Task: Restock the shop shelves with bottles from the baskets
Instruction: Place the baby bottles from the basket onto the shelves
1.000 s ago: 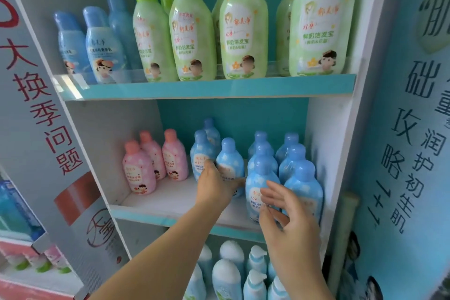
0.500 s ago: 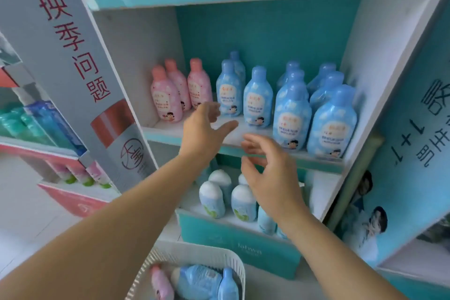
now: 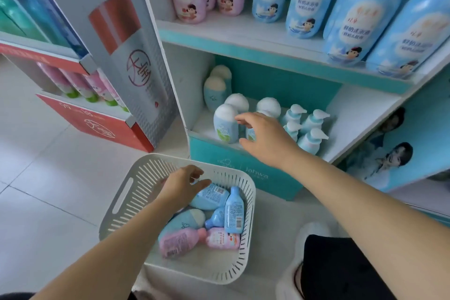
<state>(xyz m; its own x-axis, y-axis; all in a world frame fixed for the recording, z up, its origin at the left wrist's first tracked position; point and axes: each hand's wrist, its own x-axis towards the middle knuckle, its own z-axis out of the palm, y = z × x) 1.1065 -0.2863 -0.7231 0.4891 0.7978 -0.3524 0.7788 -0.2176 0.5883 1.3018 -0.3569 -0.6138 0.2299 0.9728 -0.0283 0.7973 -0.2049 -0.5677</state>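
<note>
Two hands reach near a white slotted basket (image 3: 143,185). Inside it, the left hand (image 3: 181,186) hovers, fingers loosely spread over a blue bottle (image 3: 210,200), gripping nothing. Beyond the basket, the right hand (image 3: 265,140) is empty, fingers spread beside white-capped shelf bottles (image 3: 225,124).

Top edge cuts the caps off the blue bottles (image 3: 365,7); right hand (image 3: 265,139) mostly hides a small bottle (image 3: 250,134)

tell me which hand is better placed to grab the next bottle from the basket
Left. The left hand hovers in the basket right beside a blue bottle; the right hand is up at the bottom shelf.
</note>
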